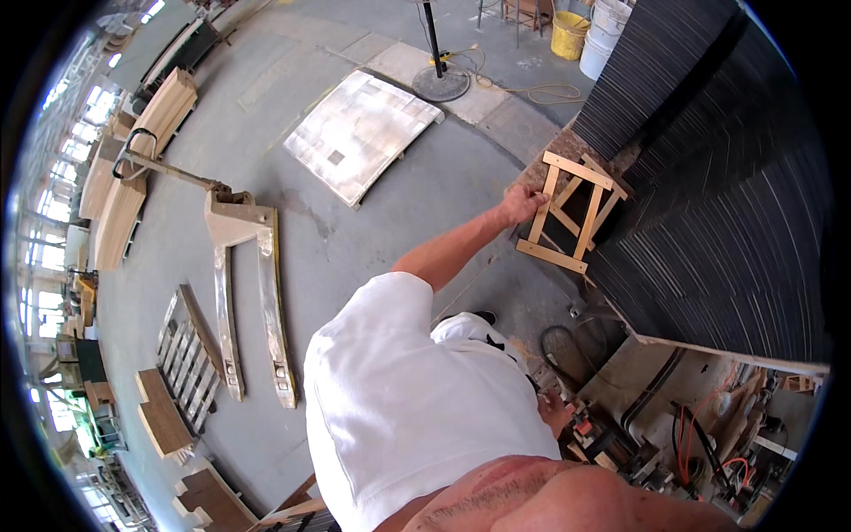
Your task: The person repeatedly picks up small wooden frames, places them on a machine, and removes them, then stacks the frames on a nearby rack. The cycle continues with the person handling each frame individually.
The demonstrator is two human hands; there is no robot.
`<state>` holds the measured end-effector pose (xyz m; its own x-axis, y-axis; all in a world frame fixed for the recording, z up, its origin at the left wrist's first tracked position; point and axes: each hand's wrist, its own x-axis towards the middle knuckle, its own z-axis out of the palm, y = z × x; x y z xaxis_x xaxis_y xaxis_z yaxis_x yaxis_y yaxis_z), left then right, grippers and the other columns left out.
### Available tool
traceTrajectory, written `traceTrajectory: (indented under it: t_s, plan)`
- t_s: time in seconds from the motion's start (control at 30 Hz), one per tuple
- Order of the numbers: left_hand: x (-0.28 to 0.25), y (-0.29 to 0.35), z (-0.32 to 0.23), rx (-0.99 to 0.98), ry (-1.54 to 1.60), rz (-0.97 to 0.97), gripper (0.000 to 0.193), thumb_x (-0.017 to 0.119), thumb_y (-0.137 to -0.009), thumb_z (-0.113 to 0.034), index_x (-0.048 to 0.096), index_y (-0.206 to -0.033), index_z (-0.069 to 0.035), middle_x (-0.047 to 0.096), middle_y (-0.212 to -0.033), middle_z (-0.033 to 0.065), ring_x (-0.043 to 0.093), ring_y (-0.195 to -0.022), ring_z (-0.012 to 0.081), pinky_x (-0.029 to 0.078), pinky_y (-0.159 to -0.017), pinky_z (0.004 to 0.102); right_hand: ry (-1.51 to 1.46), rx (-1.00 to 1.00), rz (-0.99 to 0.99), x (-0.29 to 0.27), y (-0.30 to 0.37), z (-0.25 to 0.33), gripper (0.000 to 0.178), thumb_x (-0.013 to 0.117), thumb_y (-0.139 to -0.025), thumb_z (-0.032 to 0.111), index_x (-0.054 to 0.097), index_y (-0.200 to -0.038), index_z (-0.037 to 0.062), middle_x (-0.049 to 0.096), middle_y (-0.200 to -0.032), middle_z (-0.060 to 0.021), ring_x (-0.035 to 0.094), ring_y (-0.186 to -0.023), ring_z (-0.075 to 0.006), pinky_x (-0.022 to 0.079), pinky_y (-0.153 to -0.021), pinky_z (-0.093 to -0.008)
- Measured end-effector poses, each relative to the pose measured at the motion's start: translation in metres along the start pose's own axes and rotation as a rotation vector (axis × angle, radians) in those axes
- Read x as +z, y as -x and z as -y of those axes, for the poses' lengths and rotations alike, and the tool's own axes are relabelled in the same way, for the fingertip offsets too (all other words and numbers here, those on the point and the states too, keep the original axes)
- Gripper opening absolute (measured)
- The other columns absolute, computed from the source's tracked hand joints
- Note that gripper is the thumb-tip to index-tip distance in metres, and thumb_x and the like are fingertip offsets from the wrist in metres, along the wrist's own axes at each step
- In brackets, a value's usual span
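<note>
My left arm reaches out to the right. Its hand [523, 204] is closed on one side slat of a small, light wooden frame [551, 255]. More slats [612, 213] cross at an angle behind that frame; whether they belong to it I cannot tell. The frame is beside tall stacks of thin black sheets [700, 230], over the edge of a brownish surface [541, 168]. Lower down, my right hand [556, 413] shows only partly past my shirt. It is close to a black and red device [583, 427], and its grip cannot be made out.
A pallet jack [239, 222] stands on the grey floor at left, near a slatted pallet [191, 355]. A pale flat panel [363, 133] lies farther off, by a pole's round base [441, 84]. Cables and hoses [691, 443] crowd the lower right. Buckets [569, 35] stand far back.
</note>
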<state>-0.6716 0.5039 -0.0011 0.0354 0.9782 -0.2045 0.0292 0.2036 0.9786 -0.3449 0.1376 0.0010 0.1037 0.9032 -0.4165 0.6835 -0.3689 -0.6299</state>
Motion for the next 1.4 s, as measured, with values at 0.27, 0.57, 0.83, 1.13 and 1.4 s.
traceTrajectory:
  t_s: [0.27,0.57,0.83,1.13,1.4]
  plan:
    - [-0.014,-0.084,0.003,0.045,-0.123,-0.078,0.040,0.060,-0.091,-0.025,0.059,-0.119,0.002,0.067,-0.088,0.0079,0.061,-0.073,0.0127,0.052,-0.065,0.0308,0.061,0.075,0.006,0.076,0.010,-0.166,0.023,0.062,-0.084,0.027,0.060,-0.090,0.0050,0.061,-0.082,-0.0135,0.060,-0.077,-0.0291,0.048,-0.066,-0.0414]
    - [-0.018,-0.136,0.015,-0.030,0.102,0.118,0.030,0.060,-0.092,-0.025,0.065,-0.112,-0.002,0.064,-0.083,-0.0009,0.055,-0.068,0.0076,0.045,-0.059,0.0243,-1.056,0.616,-0.030,0.089,0.021,-0.202,0.024,0.056,-0.086,0.034,0.059,-0.086,0.0099,0.055,-0.077,-0.0006,0.052,-0.058,-0.0167,0.038,-0.042,-0.0293]
    - [0.031,-0.194,0.032,0.009,-0.081,0.134,0.032,0.060,-0.091,-0.023,0.065,-0.115,-0.003,0.066,-0.085,0.0015,0.059,-0.072,0.0122,0.049,-0.062,0.0281,-1.150,0.636,-0.196,0.114,0.047,-0.113,0.007,0.064,-0.083,0.009,0.065,-0.087,0.0035,0.054,-0.062,0.0018,0.054,-0.051,-0.0075,0.038,-0.042,-0.0202]
    - [0.056,-0.206,0.050,0.318,-0.785,0.162,0.031,0.060,-0.084,-0.028,0.066,-0.105,-0.007,0.068,-0.092,0.0179,0.063,-0.087,0.0384,0.050,-0.077,0.0438,-0.981,0.880,-0.343,0.141,0.083,-0.081,0.005,0.062,-0.084,0.005,0.065,-0.088,0.0063,0.052,-0.061,0.0030,0.052,-0.050,-0.0074,0.036,-0.039,-0.0206]
    - [0.079,-0.077,0.001,0.942,-1.030,0.381,0.056,0.073,-0.075,-0.035,0.058,-0.119,-0.003,0.065,-0.104,0.0197,0.058,-0.101,0.0381,0.044,-0.092,0.0419,-1.002,0.807,-0.430,0.165,0.101,-0.085,0.016,0.060,-0.087,0.011,0.062,-0.100,0.0018,0.056,-0.066,0.0004,0.052,-0.055,-0.0063,0.038,-0.043,-0.0211]
